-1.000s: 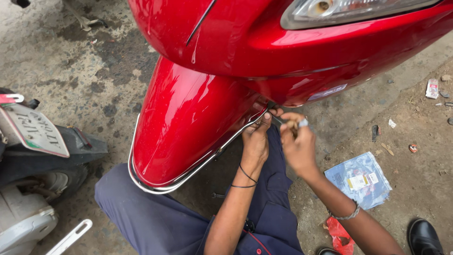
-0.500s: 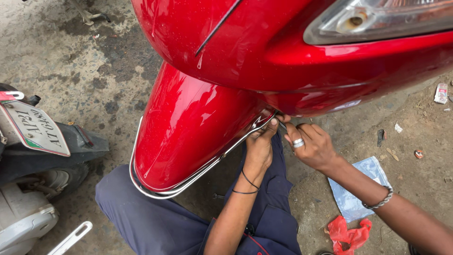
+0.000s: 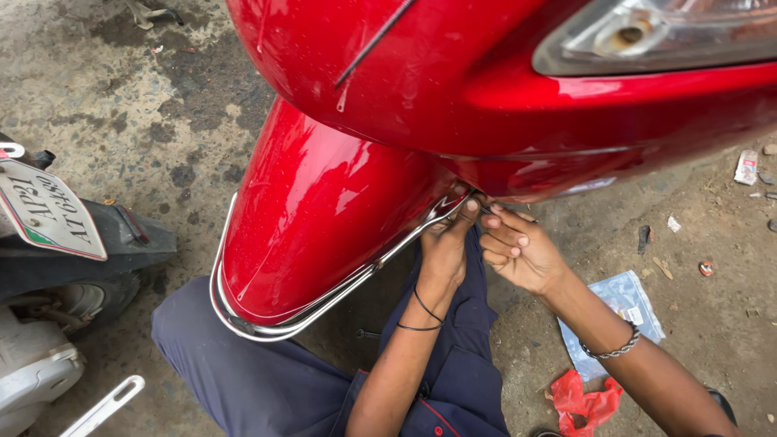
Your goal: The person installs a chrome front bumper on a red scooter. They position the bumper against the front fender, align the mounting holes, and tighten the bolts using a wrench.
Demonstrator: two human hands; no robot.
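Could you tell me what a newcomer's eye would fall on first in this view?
The glossy red scooter front fills the top, its mudguard edged by a chrome rail. Under it, at centre, the left hand and right hand meet at the rail's upper end.

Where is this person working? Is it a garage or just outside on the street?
Probably an open-air roadside repair spot. The ground is rough, oil-stained concrete, a red scooter is being worked on, a second scooter stands beside it, and small litter lies around.
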